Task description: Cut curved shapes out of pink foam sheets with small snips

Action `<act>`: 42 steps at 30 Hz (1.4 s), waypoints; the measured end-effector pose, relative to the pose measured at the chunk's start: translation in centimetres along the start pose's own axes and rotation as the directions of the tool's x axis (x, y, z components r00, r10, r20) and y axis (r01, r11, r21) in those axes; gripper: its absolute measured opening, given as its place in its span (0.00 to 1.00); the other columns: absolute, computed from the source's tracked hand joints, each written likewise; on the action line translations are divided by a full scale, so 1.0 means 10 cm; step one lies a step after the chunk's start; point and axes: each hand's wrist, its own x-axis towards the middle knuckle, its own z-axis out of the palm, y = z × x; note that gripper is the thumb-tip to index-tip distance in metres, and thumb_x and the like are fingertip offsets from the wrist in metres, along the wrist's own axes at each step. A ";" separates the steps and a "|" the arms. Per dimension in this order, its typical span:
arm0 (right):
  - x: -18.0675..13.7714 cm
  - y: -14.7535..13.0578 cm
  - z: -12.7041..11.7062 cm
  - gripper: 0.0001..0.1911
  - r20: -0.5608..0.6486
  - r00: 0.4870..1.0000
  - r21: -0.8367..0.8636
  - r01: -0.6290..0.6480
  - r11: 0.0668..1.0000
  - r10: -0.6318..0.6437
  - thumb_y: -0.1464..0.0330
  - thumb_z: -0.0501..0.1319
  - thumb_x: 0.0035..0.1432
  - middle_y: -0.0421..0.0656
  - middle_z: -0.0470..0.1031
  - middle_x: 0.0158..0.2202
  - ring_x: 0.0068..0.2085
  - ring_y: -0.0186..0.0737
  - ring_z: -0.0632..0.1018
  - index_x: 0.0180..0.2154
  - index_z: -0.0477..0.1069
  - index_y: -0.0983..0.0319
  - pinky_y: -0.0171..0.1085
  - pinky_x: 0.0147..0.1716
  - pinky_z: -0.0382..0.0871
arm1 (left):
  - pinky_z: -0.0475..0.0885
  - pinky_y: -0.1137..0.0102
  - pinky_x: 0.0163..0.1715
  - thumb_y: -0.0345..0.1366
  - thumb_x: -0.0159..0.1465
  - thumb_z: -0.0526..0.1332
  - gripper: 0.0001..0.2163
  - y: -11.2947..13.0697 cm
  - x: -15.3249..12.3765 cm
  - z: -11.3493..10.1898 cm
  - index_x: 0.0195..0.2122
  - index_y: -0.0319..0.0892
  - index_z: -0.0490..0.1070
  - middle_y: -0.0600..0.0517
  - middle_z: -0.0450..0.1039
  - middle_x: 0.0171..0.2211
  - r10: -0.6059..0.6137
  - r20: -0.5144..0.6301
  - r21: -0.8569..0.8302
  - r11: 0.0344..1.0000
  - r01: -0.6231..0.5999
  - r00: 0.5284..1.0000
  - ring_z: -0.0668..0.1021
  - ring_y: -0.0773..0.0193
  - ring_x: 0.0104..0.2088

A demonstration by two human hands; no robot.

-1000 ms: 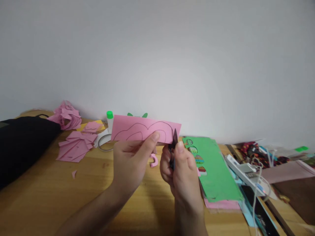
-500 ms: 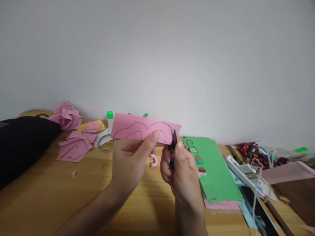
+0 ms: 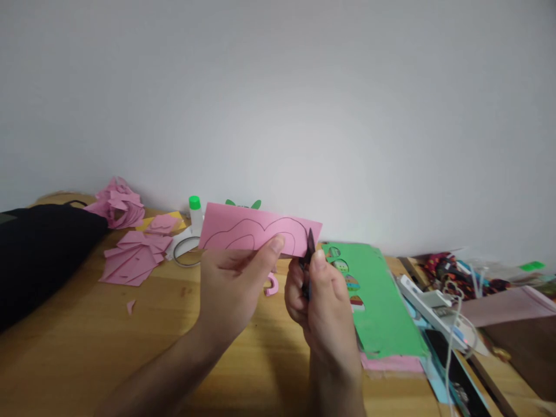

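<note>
Head view.

1. My left hand (image 3: pixel 230 284) holds the pink paper strip (image 3: pixel 260 234) up above the tabletop (image 3: pixel 87 347). Its grip is closed on the strip's lower edge, with the thumb on the near face and the fingers behind.
2. The strip's long axis runs left to right, nearly level. A curved pencil line is drawn along its near face.
3. My right hand (image 3: pixel 324 301) has its grip closed around the scissors (image 3: pixel 309 246). The dark blade tips point upward and meet the right end of the strip, where the drawn line drops to the lower edge. I cannot tell how far apart the blades stand.
4. The strip extends up and to the left of the right grip, so the right hand is nearer the strip's right end. The left thumb sits just left of the blades.
5. On the tabletop, a green sheet (image 3: pixel 377 301) lies to the right of the right hand. Pink scraps (image 3: pixel 134 255) and a glue stick (image 3: pixel 195 214) lie to the left, and a black bag (image 3: pixel 39 249) is at the far left.
</note>
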 end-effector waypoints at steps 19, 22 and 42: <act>0.01 0.03 -0.05 0.25 0.012 1.000 -0.044 0.026 0.999 -0.025 0.50 0.56 0.66 0.30 0.54 0.15 0.15 0.25 0.50 0.24 0.62 0.60 0.26 0.12 0.44 | 0.52 0.78 0.02 0.41 0.53 0.70 0.15 -0.01 0.04 0.01 0.14 0.43 0.71 0.60 0.65 0.10 -0.031 0.003 -0.102 0.994 0.031 1.000 0.60 0.75 0.06; 0.01 0.01 -0.04 0.26 0.009 1.000 -0.058 0.024 0.998 -0.024 0.49 0.56 0.65 0.30 0.53 0.15 0.15 0.24 0.49 0.24 0.62 0.61 0.27 0.13 0.44 | 0.52 0.76 0.01 0.42 0.54 0.68 0.15 -0.01 0.04 0.02 0.15 0.43 0.70 0.59 0.67 0.11 -0.020 -0.038 -0.066 0.998 0.018 0.999 0.60 0.74 0.05; 0.02 0.01 -0.06 0.26 0.023 1.000 -0.097 0.006 0.995 -0.004 0.49 0.56 0.64 0.30 0.52 0.15 0.15 0.25 0.49 0.23 0.60 0.60 0.27 0.13 0.44 | 0.66 0.75 0.10 0.36 0.55 0.69 0.16 0.00 0.09 -0.08 0.12 0.44 0.68 0.58 0.68 0.10 0.235 0.017 0.161 0.959 -0.235 0.972 0.70 0.69 0.11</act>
